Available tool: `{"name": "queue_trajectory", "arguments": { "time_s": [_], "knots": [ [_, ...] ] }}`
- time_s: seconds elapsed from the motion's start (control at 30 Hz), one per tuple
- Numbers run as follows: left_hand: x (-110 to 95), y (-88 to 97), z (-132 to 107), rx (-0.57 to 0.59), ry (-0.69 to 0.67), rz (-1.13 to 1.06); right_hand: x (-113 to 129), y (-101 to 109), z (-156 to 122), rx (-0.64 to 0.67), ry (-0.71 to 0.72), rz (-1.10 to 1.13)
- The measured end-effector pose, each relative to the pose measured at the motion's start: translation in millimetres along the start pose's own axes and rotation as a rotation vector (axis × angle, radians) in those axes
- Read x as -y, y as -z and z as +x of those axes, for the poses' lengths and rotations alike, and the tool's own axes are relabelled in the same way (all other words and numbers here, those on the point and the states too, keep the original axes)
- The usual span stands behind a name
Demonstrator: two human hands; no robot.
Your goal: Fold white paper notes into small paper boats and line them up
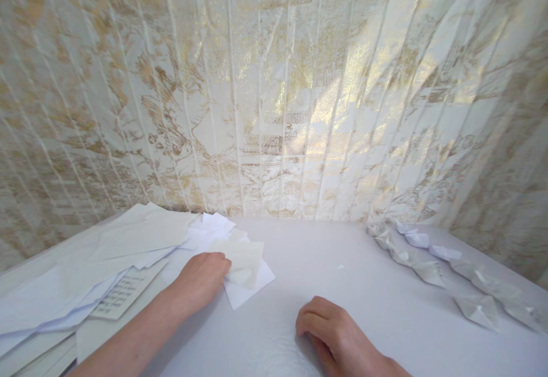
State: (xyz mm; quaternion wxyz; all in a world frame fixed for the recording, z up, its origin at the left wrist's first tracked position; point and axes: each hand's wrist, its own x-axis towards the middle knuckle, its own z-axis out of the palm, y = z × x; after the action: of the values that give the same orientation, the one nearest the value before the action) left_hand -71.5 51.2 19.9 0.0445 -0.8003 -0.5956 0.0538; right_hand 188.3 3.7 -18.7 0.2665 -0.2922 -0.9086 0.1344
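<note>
My left hand (201,280) rests on the white table (325,263) with its fingers curled onto a small off-white paper square (242,260), which lies on top of another white sheet (252,288). My right hand (331,328) lies on the bare table near the front edge, fingers curled under in a loose fist, with nothing visible in it. The two hands are apart, with the right one lower and to the right of the left.
A loose pile of white sheets (107,263), one printed with rows of text (122,294), covers the table's left side. Several folded white paper figures (432,260) lie in a row at the right. A cream and gold patterned curtain (274,92) hangs behind the table.
</note>
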Motion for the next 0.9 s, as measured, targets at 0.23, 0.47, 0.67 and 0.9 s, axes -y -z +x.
{"name": "queue_trajectory", "arguments": {
  "time_s": [0.23, 0.47, 0.67, 0.9],
  "knots": [
    [5.4, -3.7, -0.9, -0.042, 0.080, -0.005, -1.5, -0.7, 0.4, 0.000, -0.003, 0.012],
    [10.8, -3.3, -3.1, -0.046, 0.126, -0.034, -0.8, -0.5, 0.7, 0.012, -0.029, 0.019],
    [2.7, -2.4, -0.1, 0.022, 0.090, -0.010, -1.0, 0.2, -0.1, 0.027, -0.046, 0.027],
    [-2.7, -4.8, 5.2, 0.118, 0.102, 0.082, -0.9, 0.0, -0.7, 0.036, -0.057, 0.030]
  ]
}}
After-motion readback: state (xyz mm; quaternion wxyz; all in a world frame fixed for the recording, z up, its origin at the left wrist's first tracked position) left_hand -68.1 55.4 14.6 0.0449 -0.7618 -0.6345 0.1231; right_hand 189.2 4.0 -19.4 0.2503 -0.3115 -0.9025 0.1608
